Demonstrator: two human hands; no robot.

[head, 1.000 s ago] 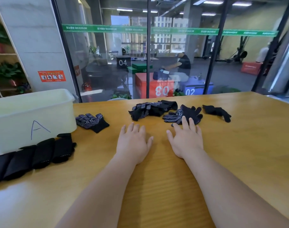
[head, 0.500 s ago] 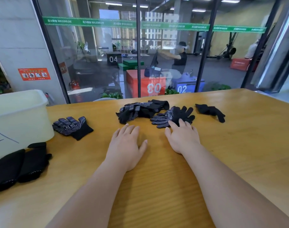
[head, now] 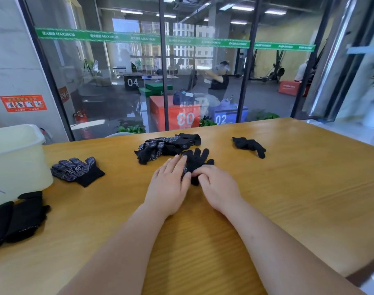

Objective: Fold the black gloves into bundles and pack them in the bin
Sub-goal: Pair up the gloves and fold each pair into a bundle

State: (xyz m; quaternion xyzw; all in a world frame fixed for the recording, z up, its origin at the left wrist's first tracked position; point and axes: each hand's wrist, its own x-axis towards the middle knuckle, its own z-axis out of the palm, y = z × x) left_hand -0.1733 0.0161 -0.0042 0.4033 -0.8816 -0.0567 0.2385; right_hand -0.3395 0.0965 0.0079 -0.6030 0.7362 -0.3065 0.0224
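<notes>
Wooden table, mid-far edge: my left hand flattens, right hand pinches a black knit glove for folding.

Black glove under the hands, white-dotted black gloves just beyond, pale cream bin far left.

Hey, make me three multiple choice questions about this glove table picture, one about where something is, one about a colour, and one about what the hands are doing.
1. Where is the bin?
A. table's left edge
B. table's right edge
C. on the floor

2. What colour is the table?
A. white
B. yellowish wood
C. grey

3. What are the left hand and right hand doing?
A. resting on bare table
B. reaching into the bin
C. both touching the glove

Answers: 1 A, it sits far left. 2 B, wood grain shows. 3 C, fingers lie on its near end.
</notes>
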